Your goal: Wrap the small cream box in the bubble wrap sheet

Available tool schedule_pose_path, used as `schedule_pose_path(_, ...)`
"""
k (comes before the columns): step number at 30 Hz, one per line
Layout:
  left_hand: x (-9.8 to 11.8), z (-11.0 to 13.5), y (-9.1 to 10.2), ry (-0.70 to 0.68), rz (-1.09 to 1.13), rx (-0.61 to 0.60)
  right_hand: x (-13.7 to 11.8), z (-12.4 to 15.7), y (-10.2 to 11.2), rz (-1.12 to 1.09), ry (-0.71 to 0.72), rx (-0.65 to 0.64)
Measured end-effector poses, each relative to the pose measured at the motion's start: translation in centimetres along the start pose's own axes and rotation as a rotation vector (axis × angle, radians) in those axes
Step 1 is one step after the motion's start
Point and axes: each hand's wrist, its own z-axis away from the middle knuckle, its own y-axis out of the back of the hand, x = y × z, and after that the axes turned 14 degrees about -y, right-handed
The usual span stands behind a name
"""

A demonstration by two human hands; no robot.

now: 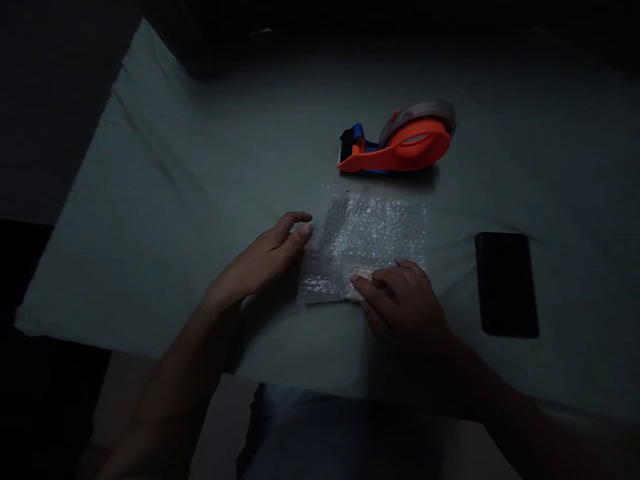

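A sheet of clear bubble wrap (385, 230) lies spread on the cloth, its left part creased and folded. Near the sheet's front edge is a small pale object (361, 283), partly covered by my fingers, so its kind cannot be made out. My right hand (403, 297) rests over it, fingers bent and closed around its right side, index fingertip on top. At the left edge of the wrap is my left hand (280, 250), thumb and index finger apart, holding nothing; its other fingers are hidden beneath.
An orange and blue tape dispenser (410, 150) with a roll of tape lies behind the wrap. To the right sits a black smartphone (507, 283). A pale, wrinkled cloth (150, 200) covers the table. The room is dark, darkest at the back.
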Motion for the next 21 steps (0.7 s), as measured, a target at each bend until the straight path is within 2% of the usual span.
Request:
schedule_pose_path(3, -0.3, -0.2, 0.0, 0.112, -0.081, -0.169, 0.0, 0.0, 0.0, 0.001, 0.006, -0.003)
schedule_pose_path(6, -0.7, -0.5, -0.6, 0.161, -0.091, -0.320, 0.0, -0.1, 0.1, 0.030, 0.015, -0.001)
schedule_pose_path(11, -0.6, -0.4, -1.9, 0.107, 0.050, -0.321, 0.0, 0.0, 0.0, 0.017, 0.014, 0.000)
schedule_pose_path(16, 0.3, -0.4, -3.2, 0.088, 0.332, -0.309, 0.2, 0.1, 0.1, 0.002, 0.024, 0.003)
schedule_pose_path(21, 1.7, 0.0, -3.8, 0.077, 0.674, -0.360, 0.7, 0.2, 0.4, -0.101, -0.011, -0.036)
